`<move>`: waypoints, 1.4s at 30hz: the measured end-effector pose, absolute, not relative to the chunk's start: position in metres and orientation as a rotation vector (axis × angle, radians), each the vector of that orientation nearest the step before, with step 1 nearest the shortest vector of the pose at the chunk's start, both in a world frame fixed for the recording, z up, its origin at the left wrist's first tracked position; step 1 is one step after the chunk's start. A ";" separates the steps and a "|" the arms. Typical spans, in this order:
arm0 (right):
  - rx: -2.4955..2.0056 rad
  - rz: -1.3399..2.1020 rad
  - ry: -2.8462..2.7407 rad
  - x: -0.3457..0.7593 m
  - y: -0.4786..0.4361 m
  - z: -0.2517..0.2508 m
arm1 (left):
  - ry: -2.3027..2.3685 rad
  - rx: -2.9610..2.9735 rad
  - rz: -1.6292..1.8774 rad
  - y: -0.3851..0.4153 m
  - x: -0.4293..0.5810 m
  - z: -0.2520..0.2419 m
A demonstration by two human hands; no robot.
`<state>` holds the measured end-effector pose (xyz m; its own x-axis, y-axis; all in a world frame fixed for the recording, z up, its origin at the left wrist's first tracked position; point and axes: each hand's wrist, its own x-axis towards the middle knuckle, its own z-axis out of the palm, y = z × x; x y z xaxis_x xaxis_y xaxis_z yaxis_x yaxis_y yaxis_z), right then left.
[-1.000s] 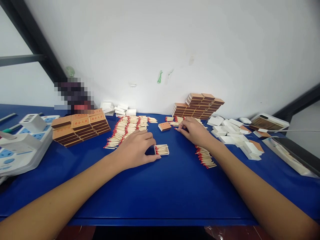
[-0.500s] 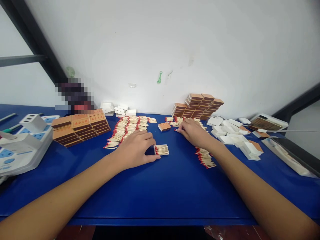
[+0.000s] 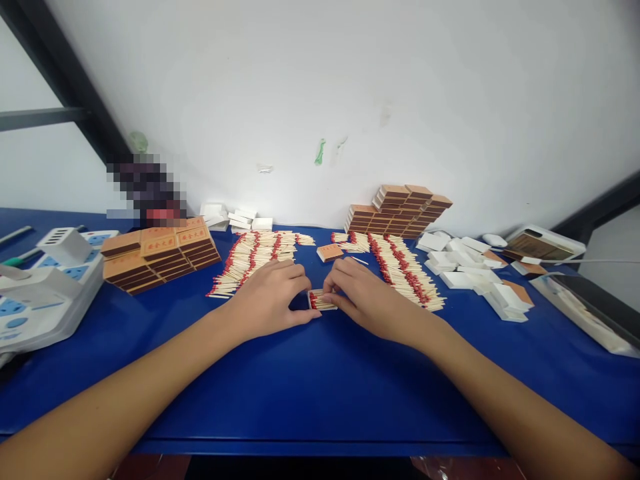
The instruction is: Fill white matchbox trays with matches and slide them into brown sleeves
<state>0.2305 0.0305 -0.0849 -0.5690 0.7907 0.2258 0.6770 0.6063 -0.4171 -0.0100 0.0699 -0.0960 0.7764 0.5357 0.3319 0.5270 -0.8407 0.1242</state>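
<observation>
A small white matchbox tray [image 3: 314,305] with red-headed matches in it lies on the blue table. My left hand [image 3: 273,300] grips the tray's left end between thumb and fingers. Over the tray's right part, my right hand [image 3: 363,293] is pinched closed on matches, and its fingers partly hide the tray. Just behind the hands sits a single orange matchbox cover [image 3: 330,253]. Rows of loose matches [image 3: 260,250] lie beyond my left hand. Another spread of matches [image 3: 407,273] lies behind and right of my right hand.
Stacked matchboxes stand at left [image 3: 160,257] and against the wall at right [image 3: 400,213]. White empty trays [image 3: 455,260] are heaped on the right, with more trays [image 3: 240,219] at the back left. A power strip [image 3: 60,293] occupies the left side; a dark phone-like slab [image 3: 595,300] lies far right.
My right hand has moved left and toward me, from the loose matches at right to the tray. My left hand stays on the tray.
</observation>
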 end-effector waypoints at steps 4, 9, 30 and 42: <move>-1.158 0.342 -2.446 0.234 0.033 -0.086 | 0.871 2.943 0.566 0.070 -0.010 -0.097; -1.285 0.012 -2.278 0.266 0.059 -0.094 | 0.880 2.932 0.572 0.071 -0.011 -0.098; -1.424 -0.079 -2.259 0.314 0.118 -0.128 | 0.894 2.935 0.563 0.069 -0.011 -0.095; -1.383 0.063 -2.273 0.289 0.095 -0.108 | 0.906 2.930 0.558 0.070 -0.011 -0.096</move>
